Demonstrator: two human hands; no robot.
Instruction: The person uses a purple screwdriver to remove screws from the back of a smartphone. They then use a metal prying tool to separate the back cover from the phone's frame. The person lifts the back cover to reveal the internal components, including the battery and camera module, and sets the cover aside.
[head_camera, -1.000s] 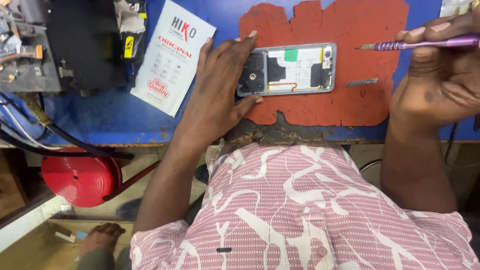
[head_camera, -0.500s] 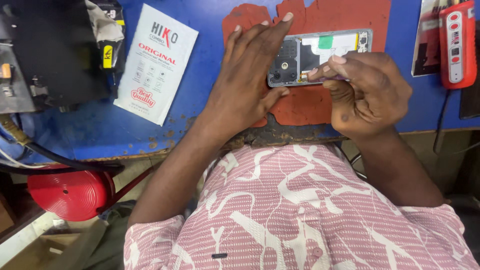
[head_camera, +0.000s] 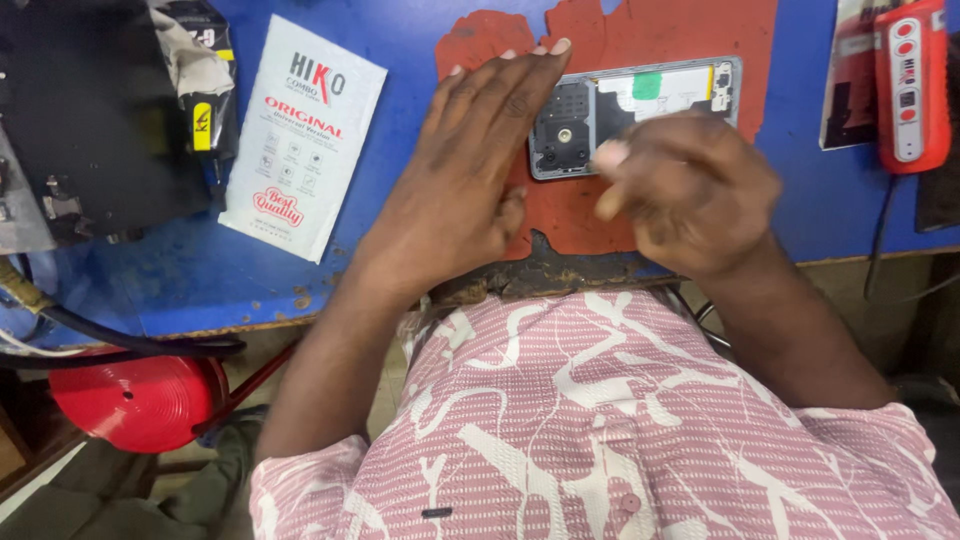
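With the left hand (head_camera: 470, 180) flat, fingers together, steadying the opened phone (head_camera: 635, 115) on the far red mat (head_camera: 560, 215), the loosely curled, blurred right hand (head_camera: 690, 195) should work gently.

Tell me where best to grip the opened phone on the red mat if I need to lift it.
Probably by its two long edges near the far-right end. The opened phone lies flat on the red mat, long side across. The left hand covers its camera end and the right hand hovers blurred over the near edge, so come from above at the bare right end, avoiding the exposed internals.
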